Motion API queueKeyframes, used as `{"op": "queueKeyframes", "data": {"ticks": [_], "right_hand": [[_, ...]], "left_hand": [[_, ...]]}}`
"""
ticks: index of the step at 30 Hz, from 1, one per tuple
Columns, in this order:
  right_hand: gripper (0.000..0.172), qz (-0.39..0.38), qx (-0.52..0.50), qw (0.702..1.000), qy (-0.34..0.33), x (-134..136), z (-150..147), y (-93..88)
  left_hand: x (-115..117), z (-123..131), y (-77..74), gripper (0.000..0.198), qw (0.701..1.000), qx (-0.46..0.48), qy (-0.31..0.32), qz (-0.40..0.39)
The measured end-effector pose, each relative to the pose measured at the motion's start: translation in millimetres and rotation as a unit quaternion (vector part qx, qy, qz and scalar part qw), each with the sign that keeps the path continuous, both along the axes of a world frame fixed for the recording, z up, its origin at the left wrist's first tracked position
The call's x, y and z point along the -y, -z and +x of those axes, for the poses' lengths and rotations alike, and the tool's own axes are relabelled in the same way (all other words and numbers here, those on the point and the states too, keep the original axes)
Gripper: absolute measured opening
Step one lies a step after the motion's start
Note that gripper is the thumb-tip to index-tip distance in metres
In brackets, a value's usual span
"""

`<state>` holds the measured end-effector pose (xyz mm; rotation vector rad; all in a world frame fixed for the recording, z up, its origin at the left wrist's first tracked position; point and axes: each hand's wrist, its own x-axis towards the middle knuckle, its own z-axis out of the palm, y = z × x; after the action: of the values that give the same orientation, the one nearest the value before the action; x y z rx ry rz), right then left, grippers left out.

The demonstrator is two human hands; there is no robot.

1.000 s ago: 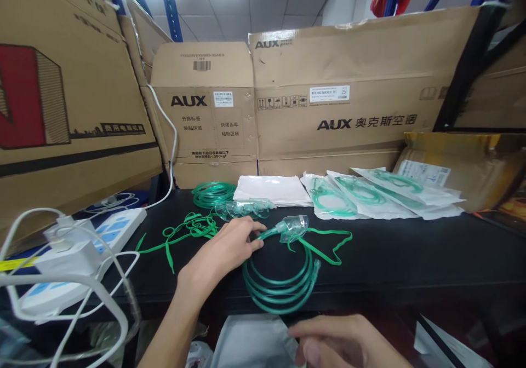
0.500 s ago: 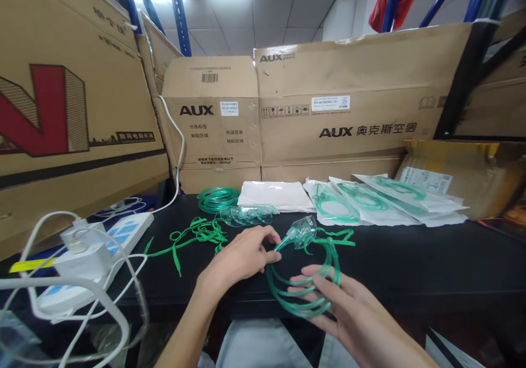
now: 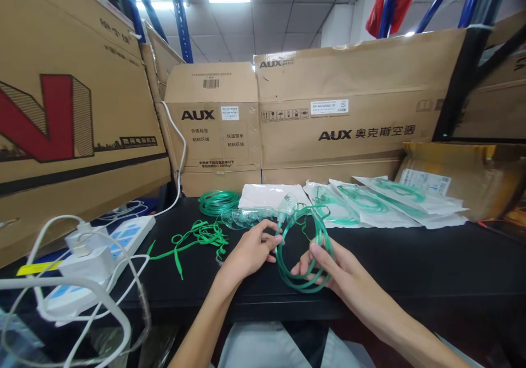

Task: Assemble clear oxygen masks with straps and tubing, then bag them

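My left hand (image 3: 253,250) pinches the green tubing just below a clear plastic mask (image 3: 287,205), which points up and away from me. The rest of that tubing forms a loose coil (image 3: 302,288) above the table's front part. My right hand (image 3: 329,266) grips the coil's right side, thumb on top and fingers curled around the loops. A thin green strap hangs by the mask, partly hidden among the loops. Just behind my left hand lies a row of clear masks (image 3: 249,217). Left of it is a tangle of green elastic straps (image 3: 201,235).
Behind the masks are another green tubing coil (image 3: 219,202) and white pouches (image 3: 263,194). Filled pouches (image 3: 365,198) with green tubing lie at the back right. A power strip (image 3: 127,239) with white cables occupies the left. Cardboard boxes (image 3: 353,94) wall in the back.
Both hands have lifted the coil and mask up and away from me. The mask now tilts upward, and my right fingers have closed from a loose spread onto the loops, which are gathered tighter.
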<state>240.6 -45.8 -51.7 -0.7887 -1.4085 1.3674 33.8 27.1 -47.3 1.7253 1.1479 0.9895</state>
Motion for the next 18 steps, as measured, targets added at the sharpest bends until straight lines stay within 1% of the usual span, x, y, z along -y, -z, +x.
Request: {"op": "queueKeyframes", "data": {"ticks": [2, 5, 8, 11, 15, 18], "right_hand": [[0.037, 0.018, 0.022, 1.000, -0.002, -2.2, 0.4, -2.0], [0.036, 0.025, 0.033, 0.999, 0.015, -6.4, 0.5, -6.4], [0.036, 0.007, 0.002, 0.999, 0.050, -14.3, -2.8, -8.5], [0.040, -0.015, -0.037, 0.997, 0.066, -24.4, -9.0, -7.8], [0.042, -0.039, -0.061, 0.994, 0.078, -34.8, -14.2, -5.2], [0.042, -0.046, -0.063, 0.994, 0.077, -37.7, -13.0, -5.1]], "left_hand": [[-2.5, 2.8, 0.8, 0.027, 1.000, 0.020, -0.011, 0.001], [-5.8, 7.0, -0.6, 0.040, 0.997, 0.050, -0.047, 0.025], [-5.2, 9.8, -4.5, 0.044, 0.994, 0.054, -0.073, 0.057], [-0.7, 11.3, -8.2, 0.044, 0.992, 0.024, -0.088, 0.091], [5.7, 13.6, -10.1, 0.041, 0.988, -0.022, -0.079, 0.133], [9.9, 16.8, -11.4, 0.040, 0.987, -0.045, -0.060, 0.145]]}}
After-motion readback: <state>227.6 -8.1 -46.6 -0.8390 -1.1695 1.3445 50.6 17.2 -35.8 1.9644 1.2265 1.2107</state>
